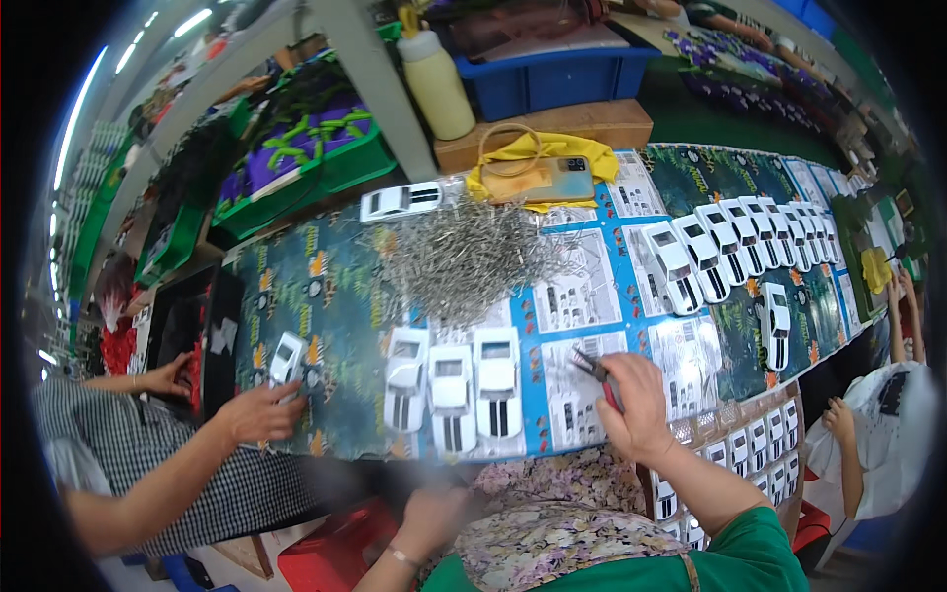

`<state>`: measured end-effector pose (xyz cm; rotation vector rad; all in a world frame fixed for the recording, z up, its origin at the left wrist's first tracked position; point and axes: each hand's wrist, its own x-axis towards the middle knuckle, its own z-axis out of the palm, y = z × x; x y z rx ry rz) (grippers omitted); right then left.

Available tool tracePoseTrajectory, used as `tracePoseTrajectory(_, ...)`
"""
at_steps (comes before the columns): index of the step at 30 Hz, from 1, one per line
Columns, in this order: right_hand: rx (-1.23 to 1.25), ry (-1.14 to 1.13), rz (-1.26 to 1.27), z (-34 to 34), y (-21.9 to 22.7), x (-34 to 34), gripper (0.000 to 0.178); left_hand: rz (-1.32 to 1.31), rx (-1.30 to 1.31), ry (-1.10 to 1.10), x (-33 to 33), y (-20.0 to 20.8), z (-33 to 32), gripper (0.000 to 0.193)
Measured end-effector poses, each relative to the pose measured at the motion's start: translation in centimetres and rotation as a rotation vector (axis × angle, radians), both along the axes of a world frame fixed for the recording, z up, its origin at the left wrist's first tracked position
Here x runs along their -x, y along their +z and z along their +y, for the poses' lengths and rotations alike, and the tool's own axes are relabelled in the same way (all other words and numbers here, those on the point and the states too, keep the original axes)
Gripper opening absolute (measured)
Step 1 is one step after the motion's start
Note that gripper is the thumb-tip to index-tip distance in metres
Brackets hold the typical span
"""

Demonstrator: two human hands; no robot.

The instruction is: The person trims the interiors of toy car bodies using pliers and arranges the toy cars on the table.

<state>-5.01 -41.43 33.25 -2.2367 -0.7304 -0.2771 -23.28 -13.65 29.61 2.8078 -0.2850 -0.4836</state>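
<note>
My right hand (633,403) is closed round a pair of pliers (589,365) with dark jaws and red handles, over the printed sheets near the table's front edge. My left hand (434,515) is low in front of the floral apron, smeared by motion, so its fingers cannot be read. Between them, three white toy car bodies with black stripes stand side by side: the left car (405,380), the middle car (452,398) and the right car (496,383). Behind these cars lies a heap of thin silvery metal pins (459,259).
A co-worker's hand (261,412) touches another white toy car (287,357) at the left. A long row of white cars (745,237) runs along the right. A phone (562,181) on yellow cloth, a bottle (437,89) and a blue bin (552,81) stand at the back.
</note>
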Motion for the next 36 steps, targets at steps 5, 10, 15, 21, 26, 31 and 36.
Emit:
tracePoseTrajectory(5,0.054,0.018,0.102,-1.0,0.8,-0.3,0.046,-0.544,0.222,0.089,-5.0,8.4,0.8,0.021)
tracePoseTrajectory(10,0.102,0.014,0.086,-0.2,0.5,-0.5,0.047,-0.418,0.021,0.298,-10.7,8.3,3.5,0.046)
tracePoseTrajectory(15,0.098,0.014,0.075,-0.2,1.2,-0.7,0.047,-0.423,0.118,0.328,-12.4,6.1,3.6,0.053)
tracePoseTrajectory(21,0.087,0.084,0.139,-1.5,2.6,-1.6,0.038,-0.546,0.276,0.349,-12.8,4.9,4.5,0.051)
tracePoseTrajectory(26,0.283,-0.054,0.066,-3.7,4.5,-3.9,0.034,-0.384,0.495,0.693,-12.3,4.9,4.9,0.047)
tracePoseTrajectory(31,0.502,-0.08,0.231,-3.3,5.6,-5.9,0.033,-0.447,0.108,0.51,-13.5,6.6,2.4,0.052)
tracePoseTrajectory(36,0.604,-0.066,0.274,-2.3,4.5,-7.2,0.03,-0.514,0.422,0.526,-14.0,4.6,4.6,0.046)
